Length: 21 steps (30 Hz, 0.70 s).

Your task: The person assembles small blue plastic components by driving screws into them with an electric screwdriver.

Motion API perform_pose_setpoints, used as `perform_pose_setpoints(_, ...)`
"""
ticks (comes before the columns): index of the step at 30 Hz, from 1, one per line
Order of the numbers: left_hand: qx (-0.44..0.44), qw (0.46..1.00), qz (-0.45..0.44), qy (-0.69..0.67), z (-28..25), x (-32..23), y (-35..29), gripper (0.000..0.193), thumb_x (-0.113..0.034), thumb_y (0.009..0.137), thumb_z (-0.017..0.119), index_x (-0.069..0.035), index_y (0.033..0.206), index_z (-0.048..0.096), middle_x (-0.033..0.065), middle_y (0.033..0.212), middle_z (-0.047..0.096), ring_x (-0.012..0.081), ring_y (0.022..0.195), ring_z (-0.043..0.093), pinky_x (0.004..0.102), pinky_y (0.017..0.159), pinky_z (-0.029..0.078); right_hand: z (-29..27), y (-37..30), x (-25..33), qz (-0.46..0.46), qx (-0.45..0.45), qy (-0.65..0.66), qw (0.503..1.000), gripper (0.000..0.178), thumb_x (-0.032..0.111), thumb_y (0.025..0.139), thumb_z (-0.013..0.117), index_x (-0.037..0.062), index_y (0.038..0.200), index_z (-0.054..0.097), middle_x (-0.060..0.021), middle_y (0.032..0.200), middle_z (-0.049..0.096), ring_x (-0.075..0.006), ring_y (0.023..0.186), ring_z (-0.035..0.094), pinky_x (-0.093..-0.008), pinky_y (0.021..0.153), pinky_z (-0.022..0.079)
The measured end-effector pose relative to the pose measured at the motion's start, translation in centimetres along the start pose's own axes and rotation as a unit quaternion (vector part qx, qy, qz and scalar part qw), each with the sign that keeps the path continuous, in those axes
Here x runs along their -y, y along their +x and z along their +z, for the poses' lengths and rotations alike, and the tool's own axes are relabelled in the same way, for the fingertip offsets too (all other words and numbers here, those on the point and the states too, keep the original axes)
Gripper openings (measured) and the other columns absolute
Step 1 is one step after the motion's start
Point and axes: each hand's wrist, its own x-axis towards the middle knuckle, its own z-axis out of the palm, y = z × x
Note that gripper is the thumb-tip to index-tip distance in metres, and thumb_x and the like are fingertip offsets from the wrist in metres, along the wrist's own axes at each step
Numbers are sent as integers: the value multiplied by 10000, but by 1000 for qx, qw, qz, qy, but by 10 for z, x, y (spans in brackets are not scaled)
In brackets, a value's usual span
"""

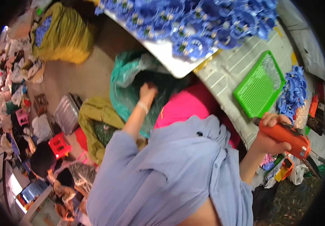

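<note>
My left hand point(148, 92), with a light bracelet at the wrist, reaches into the mouth of a green plastic bag point(119, 81) beside my lap. Its fingers look curled; whatever they hold is hidden. In my right hand point(268, 141) is an orange electric screwdriver point(286, 136), its dark tip pointing toward a green tray point(245, 94) on the workbench. The tray has a ridged bottom and small shiny pieces at its far end. Many blue plastic parts point(200, 22) are heaped on a white board point(172, 62) at the top.
More blue parts point(293, 90) lie right of the tray. A yellow-green sack point(66, 35) stands at the far left, and another olive sack point(94, 109) beside the green bag. A red plastic stool point(60, 145) is at left. Another person point(63, 179) sits at lower left.
</note>
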Motion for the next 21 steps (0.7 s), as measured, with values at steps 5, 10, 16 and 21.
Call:
perform_pose_setpoints(5,105,963,243,-54,-7,-122,-109,208,-74,774,688,18,945,613,37,818,640,67,704,589,217,645,493,-7,1,2,-8,-41,-23,999,809,716,750,544,-2,1117,490,-68,760,545,-182,631,507,-305,598,421)
perform_pose_setpoints(10,95,920,364,-109,-26,-220,-143,217,-21,774,686,28,975,622,50,835,655,55,701,606,192,612,499,-11,0,0,21,-58,-36,997,748,692,784,520,9,1086,478,-46,727,522,-156,587,474,-291,589,398)
perform_pose_setpoints(16,-42,807,581,94,-16,-359,-106,164,-55,761,685,-6,912,645,58,783,642,91,632,585,226,586,471,-15,4,-2,29,-73,-24,997,755,681,747,586,9,1073,475,-48,698,519,-158,563,483,-285,547,412)
perform_pose_setpoints(21,-106,726,656,178,16,-443,-56,267,-184,740,697,-7,933,647,110,851,642,192,651,625,297,609,507,-11,3,3,47,-75,-25,996,739,658,743,618,11,1074,482,-53,703,540,-165,574,512,-282,542,427)
